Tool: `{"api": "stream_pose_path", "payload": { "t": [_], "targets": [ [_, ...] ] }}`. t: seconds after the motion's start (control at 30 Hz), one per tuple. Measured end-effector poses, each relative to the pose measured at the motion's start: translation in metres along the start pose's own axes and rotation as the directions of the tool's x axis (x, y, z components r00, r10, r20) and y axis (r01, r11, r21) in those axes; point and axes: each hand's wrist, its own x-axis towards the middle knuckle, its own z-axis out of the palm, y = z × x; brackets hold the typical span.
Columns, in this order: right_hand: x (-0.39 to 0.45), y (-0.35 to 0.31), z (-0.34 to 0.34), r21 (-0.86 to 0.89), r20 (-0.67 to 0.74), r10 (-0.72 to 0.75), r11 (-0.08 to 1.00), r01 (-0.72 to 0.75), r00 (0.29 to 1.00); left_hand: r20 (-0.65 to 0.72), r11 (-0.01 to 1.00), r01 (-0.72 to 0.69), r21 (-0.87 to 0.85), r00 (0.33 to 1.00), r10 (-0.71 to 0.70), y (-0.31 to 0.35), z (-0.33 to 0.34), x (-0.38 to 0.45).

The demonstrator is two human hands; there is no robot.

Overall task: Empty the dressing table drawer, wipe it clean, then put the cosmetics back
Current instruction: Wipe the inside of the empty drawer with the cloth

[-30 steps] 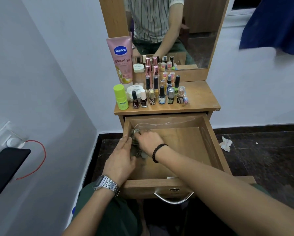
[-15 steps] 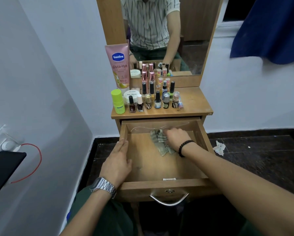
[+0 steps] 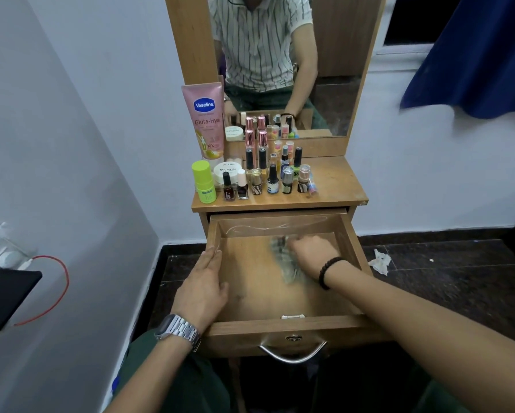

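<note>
I saw my right hand (image 3: 311,254) clutching a cloth (image 3: 286,263) on the drawer (image 3: 250,296) floor, my left hand (image 3: 204,286) flat along its left wall. Cosmetics (image 3: 268,177) crowded the counter (image 3: 333,186); a crumpled tissue (image 3: 380,261) lay on the dark floor (image 3: 447,278).

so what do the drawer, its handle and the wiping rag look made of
Drawer: wood or wood-look board, matte, grain visible. Handle: metal, polished, with bright glints. Rag under the right hand: soft patterned cloth, crumpled, blurred.
</note>
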Motion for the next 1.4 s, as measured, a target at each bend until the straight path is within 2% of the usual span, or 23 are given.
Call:
{"api": "stream_pose_path", "payload": {
  "t": [0.07, 0.13, 0.2, 0.27, 0.33, 0.4, 0.5, 0.63, 0.73, 0.9, 1.03, 1.23, 1.4],
  "targets": [
    [-0.015, -0.018, 0.003, 0.020, 0.031, -0.190, 0.982, 0.189, 0.981, -0.005, 1.000, -0.002, -0.001, 1.000, 0.002, -0.001, -0.001, 0.001],
    [-0.024, -0.015, 0.003, 0.038, 0.086, -0.258, 0.966, 0.255, 0.962, -0.002, 1.000, -0.009, -0.005, 1.000, 0.009, 0.000, 0.000, 0.002],
    [-0.018, 0.007, 0.003, -0.004, 0.096, -0.149, 0.989, 0.150, 0.984, 0.009, 1.000, -0.006, -0.008, 1.000, 0.006, 0.003, 0.001, 0.001],
    [-0.010, 0.029, -0.001, -0.030, 0.073, 0.050, 0.998, -0.048, 0.996, 0.013, 1.000, -0.001, -0.007, 1.000, 0.001, 0.004, 0.003, 0.000],
    [-0.005, 0.032, 0.000, -0.019, 0.045, 0.132, 0.991, -0.131, 0.990, 0.009, 1.000, 0.000, -0.003, 1.000, 0.000, 0.004, 0.003, -0.002],
    [-0.007, 0.017, -0.002, -0.025, 0.062, 0.077, 0.997, -0.076, 0.995, 0.000, 1.000, -0.001, -0.003, 1.000, 0.001, 0.002, 0.001, -0.001],
    [-0.020, -0.001, 0.008, -0.072, 0.189, -0.050, 0.995, 0.065, 0.981, -0.007, 1.000, -0.011, -0.012, 1.000, 0.011, 0.001, -0.001, 0.002],
    [-0.036, 0.001, 0.019, -0.229, 0.373, -0.042, 0.964, 0.136, 0.927, 0.002, 1.000, -0.017, -0.024, 1.000, 0.017, 0.002, 0.003, 0.001],
    [-0.033, -0.007, 0.007, -0.169, 0.432, -0.058, 0.975, 0.144, 0.900, -0.002, 0.999, -0.022, -0.036, 1.000, 0.022, 0.003, 0.005, 0.000],
    [-0.015, -0.045, -0.002, 0.052, 0.323, -0.201, 0.980, 0.195, 0.925, -0.012, 0.999, -0.015, -0.044, 1.000, 0.015, -0.001, 0.003, 0.001],
    [0.003, -0.074, 0.004, 0.054, 0.122, -0.260, 0.966, 0.255, 0.958, -0.004, 0.998, -0.019, -0.053, 1.000, 0.019, 0.007, 0.004, 0.000],
    [0.035, -0.085, -0.009, 0.056, -0.054, -0.086, 0.994, 0.089, 0.995, -0.016, 0.999, -0.017, -0.046, 1.000, 0.016, 0.003, 0.002, -0.001],
    [0.037, -0.032, -0.010, -0.022, -0.103, 0.046, 0.999, -0.048, 0.994, -0.014, 0.999, -0.025, -0.039, 1.000, 0.025, 0.003, 0.000, 0.002]
  ]
}}
